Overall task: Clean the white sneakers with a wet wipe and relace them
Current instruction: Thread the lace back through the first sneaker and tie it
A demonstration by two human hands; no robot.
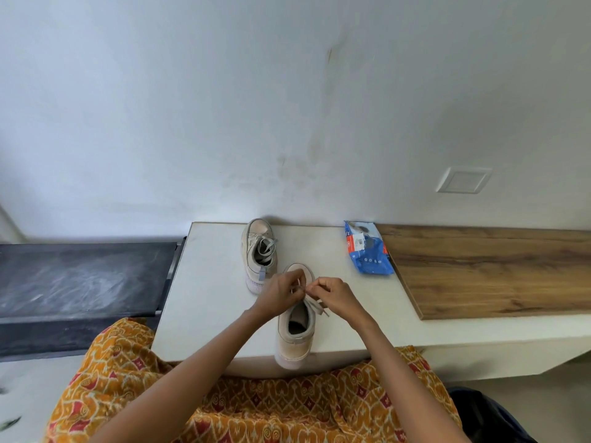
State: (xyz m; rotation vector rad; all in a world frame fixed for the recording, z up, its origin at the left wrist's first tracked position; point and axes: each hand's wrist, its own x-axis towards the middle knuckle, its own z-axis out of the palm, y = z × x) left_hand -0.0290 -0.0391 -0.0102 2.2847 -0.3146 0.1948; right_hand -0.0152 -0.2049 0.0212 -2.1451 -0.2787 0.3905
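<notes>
I see L hand (277, 294) & R hand (332, 294) both pinching lace (300, 287) over near shoe (295, 327); 2nd shoe (259, 251) just beyond.

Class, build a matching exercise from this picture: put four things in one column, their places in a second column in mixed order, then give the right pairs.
Things
1. near sneaker
2. far sneaker
3. wipes pack
4. wooden board

Places
A. by the wall, laces loose
B. far right of the counter
C. under both hands, heel over the counter edge
D. between the far sneaker and the board

Pairs: 1-C, 2-A, 3-D, 4-B
</notes>
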